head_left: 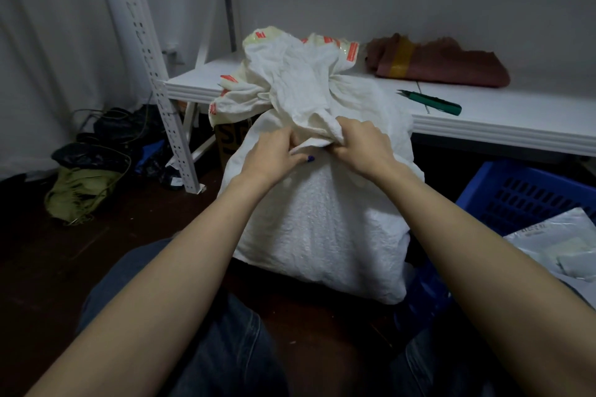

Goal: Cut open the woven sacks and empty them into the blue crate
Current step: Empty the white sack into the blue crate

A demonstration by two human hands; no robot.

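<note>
Jeans-clad knees [225,348] frame the white woven sack [322,222] standing on the floor. Left hand [274,151] and right hand [361,142] both clench its bunched neck. From the sack, the blue crate [522,193] sits at 4 o'clock and a green cutter [432,102] at 2. Red tape print [353,51] is unreadable.

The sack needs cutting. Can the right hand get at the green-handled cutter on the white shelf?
Probably yes, once it lets go: the right hand grips the white woven sack, but the green-handled cutter lies uncovered on the white shelf.
</note>
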